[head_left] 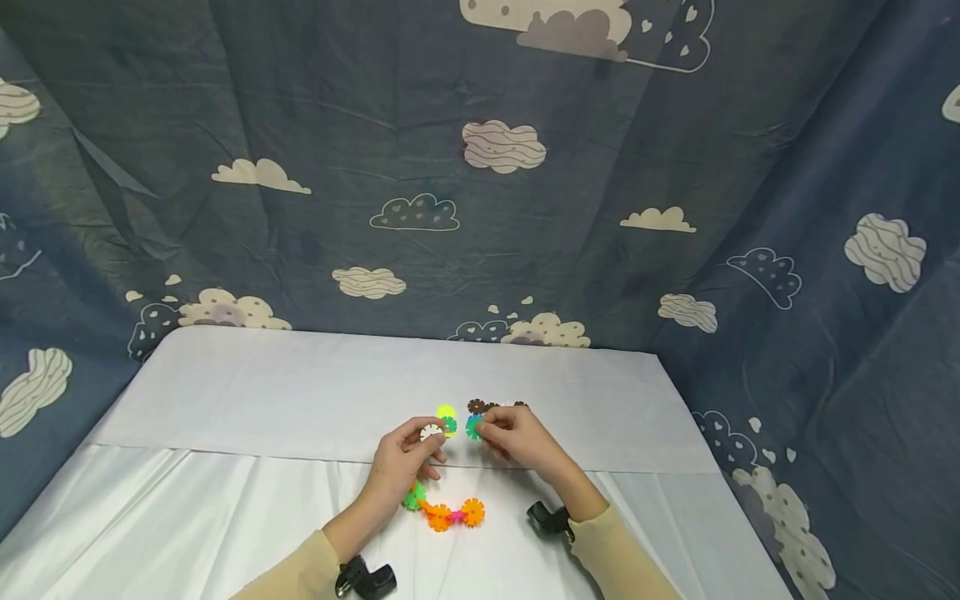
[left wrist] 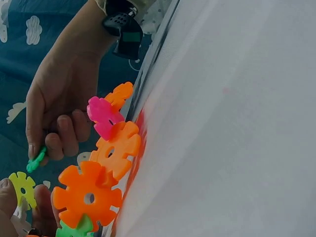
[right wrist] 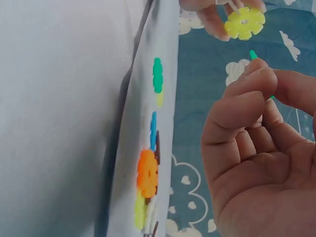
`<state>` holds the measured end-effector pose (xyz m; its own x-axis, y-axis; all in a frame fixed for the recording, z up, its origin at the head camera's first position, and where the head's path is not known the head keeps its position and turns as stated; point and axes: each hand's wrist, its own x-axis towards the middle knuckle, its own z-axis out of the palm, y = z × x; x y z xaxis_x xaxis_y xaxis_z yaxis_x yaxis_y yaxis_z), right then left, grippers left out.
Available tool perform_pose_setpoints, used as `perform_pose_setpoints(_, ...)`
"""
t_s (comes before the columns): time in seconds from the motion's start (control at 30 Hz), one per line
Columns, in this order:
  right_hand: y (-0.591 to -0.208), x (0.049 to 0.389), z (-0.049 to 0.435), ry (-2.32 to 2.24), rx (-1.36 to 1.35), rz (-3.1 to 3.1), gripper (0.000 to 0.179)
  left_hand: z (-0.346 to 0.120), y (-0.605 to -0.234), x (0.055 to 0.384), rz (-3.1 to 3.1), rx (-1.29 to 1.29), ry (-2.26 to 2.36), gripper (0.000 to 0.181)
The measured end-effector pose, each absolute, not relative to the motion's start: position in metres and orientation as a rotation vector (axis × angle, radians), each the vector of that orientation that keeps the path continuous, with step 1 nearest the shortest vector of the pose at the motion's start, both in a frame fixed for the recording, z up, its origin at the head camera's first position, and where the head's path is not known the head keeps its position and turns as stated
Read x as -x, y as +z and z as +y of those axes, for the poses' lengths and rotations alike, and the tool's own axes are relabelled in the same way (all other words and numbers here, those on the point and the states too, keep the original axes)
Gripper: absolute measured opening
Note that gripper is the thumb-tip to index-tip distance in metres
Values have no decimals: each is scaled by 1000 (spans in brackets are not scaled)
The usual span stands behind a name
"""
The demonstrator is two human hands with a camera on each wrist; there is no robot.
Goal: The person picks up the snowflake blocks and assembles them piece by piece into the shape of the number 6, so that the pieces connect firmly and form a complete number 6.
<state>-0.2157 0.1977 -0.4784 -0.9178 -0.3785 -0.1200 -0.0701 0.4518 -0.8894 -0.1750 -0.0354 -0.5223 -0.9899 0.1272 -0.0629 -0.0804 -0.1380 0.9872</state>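
My left hand (head_left: 397, 467) pinches a white notched plastic disc (head_left: 431, 432); the left wrist view shows a yellow disc (left wrist: 22, 190) next to its fingers. A chain of interlocked flower-shaped discs, with orange (left wrist: 88, 197), pink (left wrist: 105, 117) and light green (left wrist: 75, 227) pieces, extends from beside this hand; its near end is hidden. To the right, my right hand (head_left: 525, 437) pinches a green disc (left wrist: 36, 160) between thumb and index finger, its other fingers curled. A small gap separates the two hands.
Loose discs lie on the white-covered table (head_left: 300, 392) beyond the hands, among them brown (head_left: 476, 406), orange (right wrist: 147, 174), blue (right wrist: 153, 131) and green (right wrist: 157, 75) ones. A dark cloud-patterned curtain (head_left: 420, 275) stands behind the table and along its sides.
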Motion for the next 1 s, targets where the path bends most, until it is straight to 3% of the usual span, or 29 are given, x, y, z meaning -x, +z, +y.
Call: perform_pose_setpoints(1.0, -481, 197, 169, -1590, 397, 2469, 17, -36, -522, 174, 1996, -1, 2296, 29)
